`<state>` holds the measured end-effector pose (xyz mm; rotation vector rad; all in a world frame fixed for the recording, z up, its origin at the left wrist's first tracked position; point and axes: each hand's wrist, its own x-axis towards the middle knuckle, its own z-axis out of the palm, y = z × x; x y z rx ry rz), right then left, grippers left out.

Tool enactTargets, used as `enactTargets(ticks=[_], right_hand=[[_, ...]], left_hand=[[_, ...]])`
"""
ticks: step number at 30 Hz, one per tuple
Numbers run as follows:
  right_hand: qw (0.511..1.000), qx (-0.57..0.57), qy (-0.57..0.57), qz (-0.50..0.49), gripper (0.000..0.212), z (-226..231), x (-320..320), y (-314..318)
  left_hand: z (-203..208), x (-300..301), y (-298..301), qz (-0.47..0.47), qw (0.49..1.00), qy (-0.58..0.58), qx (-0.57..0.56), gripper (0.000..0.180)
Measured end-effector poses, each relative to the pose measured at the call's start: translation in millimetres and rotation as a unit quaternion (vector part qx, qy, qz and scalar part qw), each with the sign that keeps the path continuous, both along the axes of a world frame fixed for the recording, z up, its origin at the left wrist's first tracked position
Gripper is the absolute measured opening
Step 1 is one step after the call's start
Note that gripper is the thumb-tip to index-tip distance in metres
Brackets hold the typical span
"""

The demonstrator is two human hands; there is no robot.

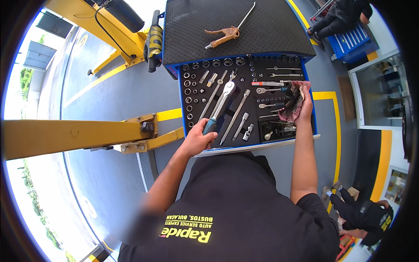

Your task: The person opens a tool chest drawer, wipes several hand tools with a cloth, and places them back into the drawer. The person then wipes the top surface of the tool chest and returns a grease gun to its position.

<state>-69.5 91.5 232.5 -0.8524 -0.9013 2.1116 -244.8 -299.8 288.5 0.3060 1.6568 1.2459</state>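
My left hand [198, 139] is wrapped round the teal grip of a large chrome ratchet [224, 97], held above the open tool drawer with its head pointing away from me. At the drawer's right side, my right hand [307, 105] grips a stained pink and black rag [293, 101]. The rag covers part of the smaller tools there. Black foam lines the drawer, with sockets [187, 91] in rows along its left and far edges. Long extension bars [235, 117] and a universal joint [248, 132] lie right of the ratchet. Smaller ratchets [266, 91] sit beside the rag.
An orange air blow gun [227, 37] lies on the cabinet's black perforated top [187, 22]. Yellow lift arms [78, 139] reach in from the left. One person [340, 19] is by a blue tool cabinet [352, 41] at far right; another person [362, 216] is low at right.
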Motion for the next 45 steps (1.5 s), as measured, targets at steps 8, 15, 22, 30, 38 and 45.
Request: enactTargets(ticks=[8, 15, 22, 30, 38, 45], right_hand=[[0.992, 0.082, -0.097, 0.003, 0.029, -68, 38, -57], [0.987, 0.134, -0.084, -0.039, 0.014, -53, 42, -83], [0.988, 0.127, -0.082, -0.043, 0.011, -54, 42, -80], [0.981, 0.137, -0.135, -0.034, 0.031, -79, 57, -59], [0.928, -0.056, 0.337, 0.151, 0.062, 57, 60, -31], [0.963, -0.112, 0.243, 0.039, 0.05, 8, 67, -47]], left_hand=[[-66, 16, 38, -0.093, 0.876, 0.458, -0.122, 0.05], [-47, 20, 36, -0.16, 0.77, 0.607, -0.118, 0.046], [-46, 6, 31, -0.249, 0.736, 0.622, -0.1, 0.033], [-63, 8, 36, -0.234, 0.738, 0.624, -0.1, 0.022], [-37, 1, 71, -0.188, 0.831, 0.511, -0.114, 0.022], [-55, 6, 127, -0.248, 0.824, 0.433, -0.269, 0.035]])
